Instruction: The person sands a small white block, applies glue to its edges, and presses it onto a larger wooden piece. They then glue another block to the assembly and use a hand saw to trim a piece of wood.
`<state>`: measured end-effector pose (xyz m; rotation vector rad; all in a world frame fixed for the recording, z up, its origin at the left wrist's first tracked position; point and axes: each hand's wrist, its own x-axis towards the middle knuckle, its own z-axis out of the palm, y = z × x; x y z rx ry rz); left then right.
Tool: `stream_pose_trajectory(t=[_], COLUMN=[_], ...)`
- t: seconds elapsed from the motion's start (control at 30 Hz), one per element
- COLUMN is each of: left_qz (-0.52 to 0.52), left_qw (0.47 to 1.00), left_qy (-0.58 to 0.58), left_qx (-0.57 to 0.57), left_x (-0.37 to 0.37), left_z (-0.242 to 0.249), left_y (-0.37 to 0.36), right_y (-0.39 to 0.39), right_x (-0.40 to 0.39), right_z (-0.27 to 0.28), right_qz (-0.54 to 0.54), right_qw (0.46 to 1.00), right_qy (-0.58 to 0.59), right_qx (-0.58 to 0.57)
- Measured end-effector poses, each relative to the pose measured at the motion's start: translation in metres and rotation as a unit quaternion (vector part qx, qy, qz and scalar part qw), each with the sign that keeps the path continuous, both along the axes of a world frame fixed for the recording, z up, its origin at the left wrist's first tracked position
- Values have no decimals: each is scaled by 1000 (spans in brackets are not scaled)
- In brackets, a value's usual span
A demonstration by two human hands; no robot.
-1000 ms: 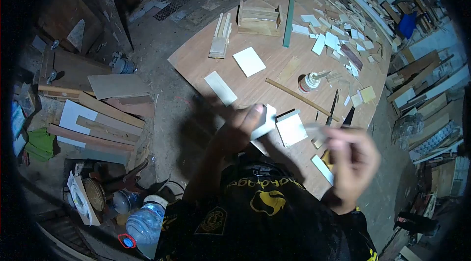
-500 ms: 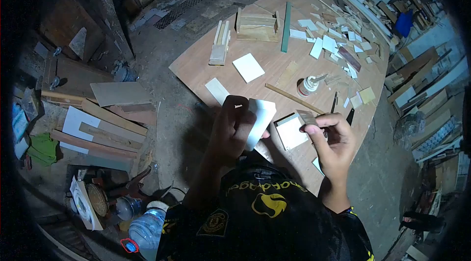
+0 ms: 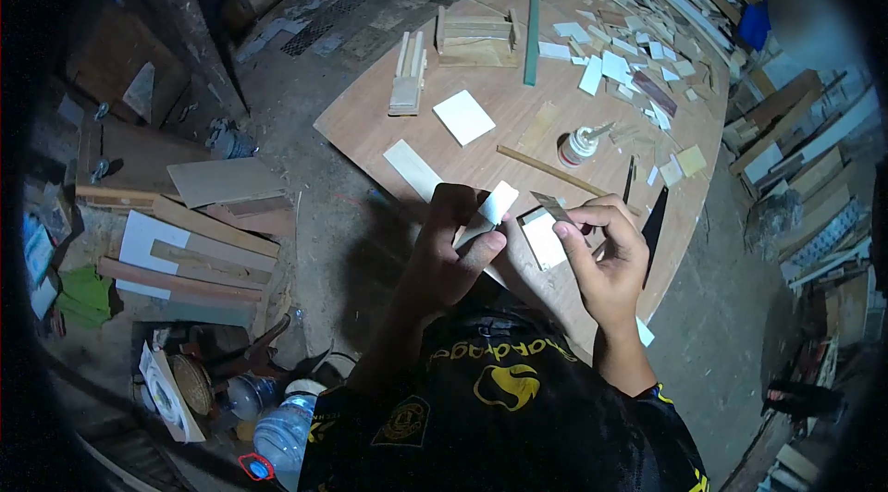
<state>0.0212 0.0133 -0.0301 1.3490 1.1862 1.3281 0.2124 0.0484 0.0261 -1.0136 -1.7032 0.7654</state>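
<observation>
My left hand (image 3: 456,242) is closed round a small white flat piece (image 3: 499,202), its thumb pressed to the lower edge. The piece is tilted, and part of it is hidden by the fingers. Between thumb and fingers of my right hand (image 3: 606,250) is a thin, flat brownish piece (image 3: 552,205); its exact kind does not show. The two held pieces are close together but apart. Below the right hand lies a white square panel (image 3: 546,247) with a dark strip along one edge. A pale strip (image 3: 413,168) lies just beyond my left hand.
An open white tub (image 3: 578,147) with a tool in it stands on the wooden table (image 3: 370,113). Around it are a wooden stick (image 3: 552,170), a white square (image 3: 463,117), a green strip (image 3: 532,39) and a wooden box frame (image 3: 477,37). Many offcuts (image 3: 615,67) cover the far right.
My left hand has turned the white piece, so less of its face shows. The brownish piece in my right hand has moved left and up, nearer to it. The view has shifted slightly.
</observation>
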Motion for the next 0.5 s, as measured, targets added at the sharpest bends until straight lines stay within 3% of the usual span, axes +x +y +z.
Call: stream_pose_trajectory(t=[0.1,0.17,0.2,0.27,0.3,0.33,0.37,0.4,0.47,0.5], left_qz=[-31,6,-26,-12,-32,-39,-38,-42,-26,-31], left_qw=[998,998,998,984,984,986,954,954,945,945], left_qy=[-45,62,58,176,173,94,16,20,-21,-18], left_qx=[-9,5,1,35,31,-134,-296,-298,-324,-326], left_x=[12,15,16,16,16,15,15,19,27,29], left_z=[-10,-66,-98,-164,-188,-207,-219,-224,-230,-240], left_y=[9,23,28,29,28,24,20,17,9,10], right_y=[2,4,2,-5,-13,-24,-34,-43,-53,-55], right_x=[1,4,5,20,34,50,63,74,98,108], right_z=[-28,-68,-88,-168,-203,-235,-259,-272,-299,-308], right_qz=[6,-22,-45,-70,-89,-106,-116,-138,-182,-186], right_qw=[999,991,977,947,944,921,894,866,752,749], right_qy=[19,25,38,93,97,66,36,63,153,158], right_qx=[-26,-131,-204,-299,-304,-369,-431,-476,-615,-616])
